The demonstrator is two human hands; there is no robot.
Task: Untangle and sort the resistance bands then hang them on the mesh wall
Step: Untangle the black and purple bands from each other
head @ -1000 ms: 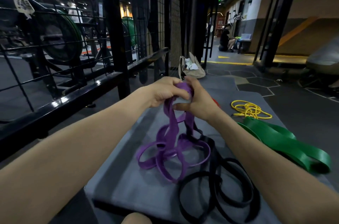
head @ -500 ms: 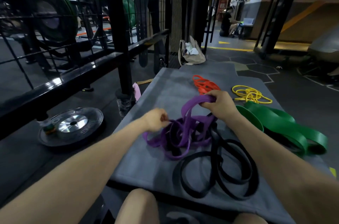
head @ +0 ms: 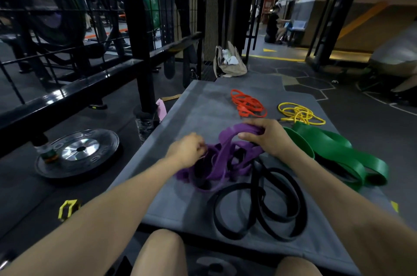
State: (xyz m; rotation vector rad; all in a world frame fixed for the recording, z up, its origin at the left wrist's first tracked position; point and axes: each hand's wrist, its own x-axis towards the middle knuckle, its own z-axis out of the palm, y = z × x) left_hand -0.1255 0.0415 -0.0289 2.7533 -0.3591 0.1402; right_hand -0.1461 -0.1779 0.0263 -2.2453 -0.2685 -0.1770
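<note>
A tangle of purple bands (head: pixel 222 158) lies mid-mat on the grey mat (head: pixel 203 106). My left hand (head: pixel 187 150) pinches strands at the tangle's left side. My right hand (head: pixel 268 135) grips a purple loop raised over the pile. Black bands (head: pixel 259 203) coil just in front, partly under the purple ones. Green bands (head: pixel 334 153) lie to the right, yellow bands (head: pixel 300 114) and orange bands (head: pixel 248 104) farther back. The mesh wall (head: pixel 209 4) stands beyond the mat's far left corner.
A weight plate (head: pixel 79 153) lies on the floor at left beside a black rail (head: pixel 74 90). A beige bag (head: pixel 229 63) sits past the mat. A yellow clip (head: pixel 67 208) lies on the floor near left. A person sits far back at right.
Both hands came down from chest height to the mat with the purple bands, and my left hand moved apart from the right to the tangle's left side. The view tilted downward.
</note>
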